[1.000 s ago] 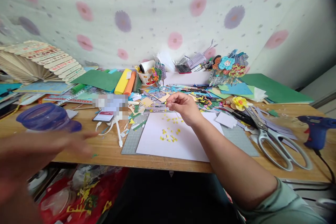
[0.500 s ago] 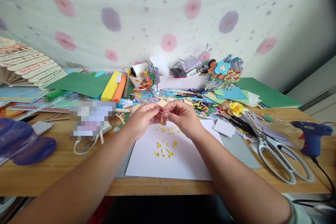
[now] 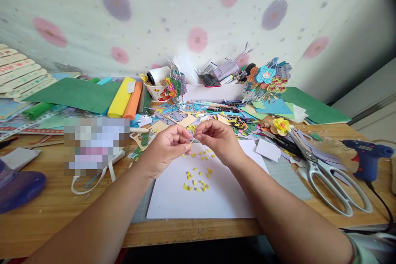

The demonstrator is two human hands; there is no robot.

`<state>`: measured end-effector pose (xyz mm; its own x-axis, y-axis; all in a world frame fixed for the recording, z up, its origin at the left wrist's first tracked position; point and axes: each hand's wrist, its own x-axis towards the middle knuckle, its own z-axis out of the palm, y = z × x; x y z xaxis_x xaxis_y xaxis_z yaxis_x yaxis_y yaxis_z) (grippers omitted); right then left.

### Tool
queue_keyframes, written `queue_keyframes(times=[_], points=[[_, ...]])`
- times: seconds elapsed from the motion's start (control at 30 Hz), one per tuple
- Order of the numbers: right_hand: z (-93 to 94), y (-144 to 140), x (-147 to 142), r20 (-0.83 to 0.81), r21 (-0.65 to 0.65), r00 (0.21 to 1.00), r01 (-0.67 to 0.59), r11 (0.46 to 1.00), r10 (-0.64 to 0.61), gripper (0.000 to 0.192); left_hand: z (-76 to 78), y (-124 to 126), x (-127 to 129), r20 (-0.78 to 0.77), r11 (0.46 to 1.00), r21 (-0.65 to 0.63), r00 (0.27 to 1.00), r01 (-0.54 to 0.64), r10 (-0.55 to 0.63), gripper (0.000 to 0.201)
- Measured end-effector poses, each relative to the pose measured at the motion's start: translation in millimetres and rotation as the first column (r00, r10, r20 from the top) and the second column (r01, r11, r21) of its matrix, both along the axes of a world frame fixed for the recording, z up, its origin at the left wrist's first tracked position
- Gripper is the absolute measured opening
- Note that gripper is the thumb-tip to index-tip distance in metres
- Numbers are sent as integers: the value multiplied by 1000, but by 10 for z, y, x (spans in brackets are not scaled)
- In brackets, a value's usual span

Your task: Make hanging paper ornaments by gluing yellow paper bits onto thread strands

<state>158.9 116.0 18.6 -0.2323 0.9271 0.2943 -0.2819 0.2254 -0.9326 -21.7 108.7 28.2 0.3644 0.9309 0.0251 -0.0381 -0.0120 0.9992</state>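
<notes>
1. Both hands had dropped a little lower over the white sheet (image 3: 216, 198) than half a second before, fingertips kept together.
2. My left hand (image 3: 167, 148) was pinched shut on one end of a thin pale strip (image 3: 192, 140); my right hand (image 3: 218, 138) pinched the other end.
3. I held the strip just above the sheet's far edge.
4. Yellow paper bits (image 3: 195, 181) lay scattered on the sheet below.
5. Scissors (image 3: 328, 177) lay well to the right, a blue glue gun (image 3: 368, 157) beyond them.
</notes>
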Motion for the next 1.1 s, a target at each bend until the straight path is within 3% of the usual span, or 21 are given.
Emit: queue_keyframes(times=[0.2,0.47,0.7,0.77,0.9,0.97,1.03,1.1], points=[[19,-28,-7,10,33,999,-34,999,33,21,-41,22,-6,105,990,-52,987,129,-123,20],[-33,-36,-13,127,70,992,3,998,-12,17,-100,32,11,59,991,-30,990,133,-131,22],[-64,-16,7,252,210,962,56,976,-109,8,-72,13,44,59,996,-15,994,92,-91,18],[-34,2,32,309,288,936,78,954,-170,5,-60,14,48,68,996,-27,994,83,-81,18],[101,4,147,397,487,831,169,857,-389,9,-30,34,41,107,999,-52,994,-4,10,13],[173,-71,223,469,493,804,105,864,-365,6,-19,47,33,122,997,-32,990,-67,71,11],[211,-214,282,612,441,757,-86,894,-229,6,-12,52,25,127,994,-18,986,-108,109,10],[199,-398,308,761,366,639,-287,885,-108,10,-6,46,21,134,995,-8,986,-98,99,10]])
